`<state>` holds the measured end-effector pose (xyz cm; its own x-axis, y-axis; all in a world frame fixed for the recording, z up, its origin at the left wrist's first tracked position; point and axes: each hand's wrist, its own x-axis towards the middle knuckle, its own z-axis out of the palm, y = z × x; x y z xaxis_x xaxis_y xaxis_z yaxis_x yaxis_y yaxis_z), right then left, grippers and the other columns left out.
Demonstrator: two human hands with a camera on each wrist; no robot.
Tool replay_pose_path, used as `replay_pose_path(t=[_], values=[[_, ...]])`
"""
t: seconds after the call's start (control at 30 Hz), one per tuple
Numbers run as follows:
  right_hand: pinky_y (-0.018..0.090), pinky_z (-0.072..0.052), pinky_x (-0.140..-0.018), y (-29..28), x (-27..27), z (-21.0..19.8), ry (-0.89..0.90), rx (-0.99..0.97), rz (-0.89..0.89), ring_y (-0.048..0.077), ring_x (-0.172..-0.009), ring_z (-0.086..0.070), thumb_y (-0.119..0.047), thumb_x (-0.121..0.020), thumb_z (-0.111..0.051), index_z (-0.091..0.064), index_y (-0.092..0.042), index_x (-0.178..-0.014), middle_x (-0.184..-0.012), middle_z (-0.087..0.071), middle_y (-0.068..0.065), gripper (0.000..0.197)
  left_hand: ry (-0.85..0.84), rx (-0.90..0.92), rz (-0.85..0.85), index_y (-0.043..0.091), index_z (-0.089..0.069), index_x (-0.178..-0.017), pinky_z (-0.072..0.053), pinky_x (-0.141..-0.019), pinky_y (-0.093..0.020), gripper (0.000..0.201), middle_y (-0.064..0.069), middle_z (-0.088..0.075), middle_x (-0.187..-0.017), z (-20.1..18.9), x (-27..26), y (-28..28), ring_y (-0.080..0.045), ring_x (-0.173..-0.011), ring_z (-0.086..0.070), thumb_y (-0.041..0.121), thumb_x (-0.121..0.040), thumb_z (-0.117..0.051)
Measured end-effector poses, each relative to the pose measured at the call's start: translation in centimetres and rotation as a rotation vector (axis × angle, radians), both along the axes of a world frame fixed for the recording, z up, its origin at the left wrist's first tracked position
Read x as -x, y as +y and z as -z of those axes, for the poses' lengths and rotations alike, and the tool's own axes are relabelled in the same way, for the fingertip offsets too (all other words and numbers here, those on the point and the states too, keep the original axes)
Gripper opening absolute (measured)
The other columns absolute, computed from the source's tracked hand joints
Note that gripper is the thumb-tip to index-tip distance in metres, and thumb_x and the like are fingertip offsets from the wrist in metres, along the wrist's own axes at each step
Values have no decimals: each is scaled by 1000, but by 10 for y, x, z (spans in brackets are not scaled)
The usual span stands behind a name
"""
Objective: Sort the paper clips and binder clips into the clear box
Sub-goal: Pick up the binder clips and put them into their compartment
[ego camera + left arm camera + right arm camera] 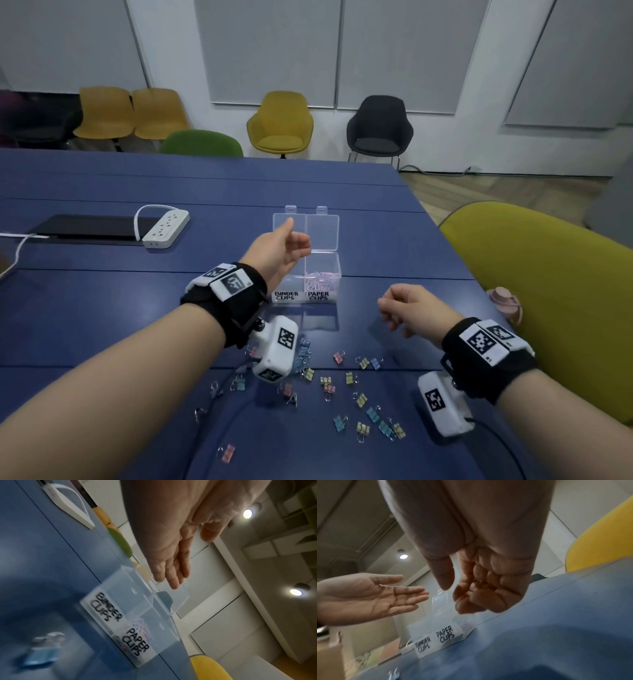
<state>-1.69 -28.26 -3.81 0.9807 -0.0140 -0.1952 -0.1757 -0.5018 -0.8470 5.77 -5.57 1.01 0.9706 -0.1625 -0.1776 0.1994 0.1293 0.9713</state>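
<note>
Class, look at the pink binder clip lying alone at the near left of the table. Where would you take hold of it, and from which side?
Take the pink binder clip by its coloured body, thumb and finger on the two flat faces, coming straight down from above. It lies flat on the blue table with clear space round it, and its wire handles would likely swing in a grip.

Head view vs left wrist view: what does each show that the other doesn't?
Head only: the right hand with fingers curled, the binder clips scattered across the near table, and both open lids of the clear box.
Left wrist only: the left hand from the palm side, fingers straight, holding nothing, and ceiling lights.
Both: the BINDER CLIPS and PAPER CLIPS labels, pastel paper clips in the right compartment, and the power strip.
</note>
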Motion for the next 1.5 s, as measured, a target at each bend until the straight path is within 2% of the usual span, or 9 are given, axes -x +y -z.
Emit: replay_pose_path(t=[0.13,0.27,0.47,0.63,0.8,1.03,1.2,1.3,1.5], values=[[25,-42,-43,2,32,-1,84,196,-150,13,-50,-57,-18,-89,-61,-49,-10,-81,-68,-57,4,16,-58,-193,68,15,-63,-84,-43,-78,-28,24,0,-66,-90,1,31,39,-15,-89,-61,28,-97,-48],[27,-49,-43,4,68,-3,275,335,-289,22,-53,-62,-29,-75,-78,-50,-17,-94,-74,-60,7,36,-183,-739,207,18,-67,-94,-44,-68,-18,11,5,-66,-90,15,67,93,-10,-86,-57,26,-86,-67],[40,-55,-54,23,98,6,361,525,-356,26,-55,-62,-36,-58,-86,-40,-24,-108,-82,-54,1,69,61,-1386,442,33,-43,-123,-47,-95,-31,104,3,-45,-121,40,104,163,-16,-107,-55,67,-30,-77],[38,-55,-52,57,91,9,292,548,-354,21,-49,-57,-27,-71,-80,-39,-21,-105,-90,-54,6,54,63,-1421,405,34,-41,-124,-55,-86,-35,92,0,-43,-120,52,112,168,-19,-100,-59,47,-44,-85],[26,-43,-35,88,75,10,232,625,-397,19,-46,-54,-20,-82,-70,-40,-18,-101,-95,-55,6,35,-28,-1302,409,31,-48,-107,-54,-53,-24,58,-1,-43,-108,58,110,139,-20,-71,-58,28,-61,-83],[22,-45,-36,92,66,12,292,536,-357,16,-49,-53,-14,-85,-66,-41,-16,-92,-76,-53,3,27,-168,-1372,468,29,-51,-117,-52,-84,-33,52,1,-42,-112,65,106,116,-22,-95,-57,27,-72,-77],[33,-54,-51,87,66,13,320,479,-324,25,-58,-58,-17,-82,-70,-38,-17,-89,-75,-57,8,33,-219,-1364,500,29,-47,-116,-49,-83,-30,48,1,-38,-110,69,106,113,-21,-90,-54,25,-76,-73],[33,-54,-50,87,67,13,310,480,-317,20,-51,-55,-16,-81,-71,-36,-18,-84,-73,-55,6,34,-228,-1342,499,29,-47,-103,-50,-86,-31,33,0,-36,-111,72,108,111,-22,-93,-56,21,-79,-68],[46,-58,-65,89,71,8,290,540,-314,29,-61,-59,-17,-81,-68,-35,-20,-80,-78,-55,7,34,-306,-1397,474,28,-43,-75,-38,-70,-23,25,3,-39,-98,76,108,100,-20,-80,-49,10,-84,-56]])
